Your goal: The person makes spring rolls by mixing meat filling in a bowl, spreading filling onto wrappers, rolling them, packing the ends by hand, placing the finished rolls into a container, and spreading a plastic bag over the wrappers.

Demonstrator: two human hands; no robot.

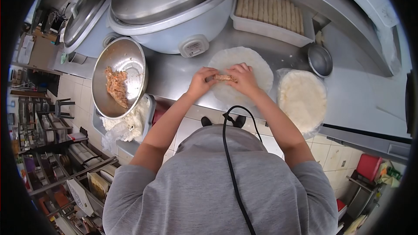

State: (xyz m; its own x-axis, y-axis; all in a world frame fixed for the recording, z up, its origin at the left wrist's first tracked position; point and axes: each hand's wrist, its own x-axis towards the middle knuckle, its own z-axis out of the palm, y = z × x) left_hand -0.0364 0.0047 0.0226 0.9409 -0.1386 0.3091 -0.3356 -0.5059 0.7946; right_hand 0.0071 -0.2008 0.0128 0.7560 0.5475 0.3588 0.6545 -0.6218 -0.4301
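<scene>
A thin, round, pale wrapper (241, 56) lies flat on the steel counter in front of me. On its near half is a short log of orange-flecked minced filling (225, 78), set crosswise. My left hand (202, 82) is closed with its fingertips at the left end of the log. My right hand (244, 80) curls over the right end, its fingers bent and partly hiding it. To the right lies a stack of round wrappers (302, 100) in clear plastic. A large metal bowl (140, 61) on the left, tilted toward me, holds more of the minced filling (116, 87).
Behind the wrapper, a white tub (274, 33) holds rows of finished rolls (270, 11). Two large lidded cookers (170, 30) stand at the back left. A small metal bowl (320, 61) sits at right. Below the big bowl is a grey bin (150, 115) with white material.
</scene>
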